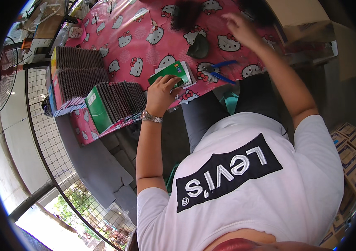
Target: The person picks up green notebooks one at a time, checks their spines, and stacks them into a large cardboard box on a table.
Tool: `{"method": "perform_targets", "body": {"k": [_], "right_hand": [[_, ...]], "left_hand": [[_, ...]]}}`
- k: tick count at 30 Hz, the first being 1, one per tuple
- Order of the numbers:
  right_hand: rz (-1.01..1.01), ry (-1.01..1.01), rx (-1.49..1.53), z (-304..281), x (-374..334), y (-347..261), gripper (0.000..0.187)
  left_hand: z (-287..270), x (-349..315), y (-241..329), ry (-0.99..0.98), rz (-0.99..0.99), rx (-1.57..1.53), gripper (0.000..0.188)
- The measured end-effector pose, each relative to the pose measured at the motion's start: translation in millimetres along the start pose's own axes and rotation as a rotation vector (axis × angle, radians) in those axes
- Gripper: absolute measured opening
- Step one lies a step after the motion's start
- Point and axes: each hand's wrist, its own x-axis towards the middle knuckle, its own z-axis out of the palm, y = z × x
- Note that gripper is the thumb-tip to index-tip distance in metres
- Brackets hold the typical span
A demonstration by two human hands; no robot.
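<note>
On the pink patterned tablecloth lies a green-covered notebook (171, 72), its white pages showing along the far and right edges. My left hand (164, 91), with a metal watch at the wrist, has its fingers curled over the notebook's near left part and grips it. My right hand (240, 29) is raised over the far right of the table, fingers stretched out and holding nothing. Between the hands, blue-handled pliers (222, 71) lie right of the notebook. Beyond it rests a dark green, rounded thing (199, 47) whose kind I cannot make out. Farther back is a dark, blurred heap (186, 16).
Left of the notebook stand rows of spiral-bound notebooks (121, 102), with taller stacks (77, 71) behind them. An open cardboard box (299, 19) is at the far right. Small cartons (355, 167) are piled at the right. A fan (1, 77) stands at the left by wire mesh.
</note>
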Motion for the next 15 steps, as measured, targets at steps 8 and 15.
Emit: {"method": "perform_targets", "body": {"k": [8, 15], "right_hand": [[0.295, -0.406, 0.59, 41, -58, -96, 0.029], [0.255, -0.175, 0.629, 69, -103, -151, 0.057]], "left_hand": [[-12, 3, 2, 0.097, 0.009, 0.0, 0.023], [-7, 20, 30, 0.271, -0.088, 0.098, 0.024]]}}
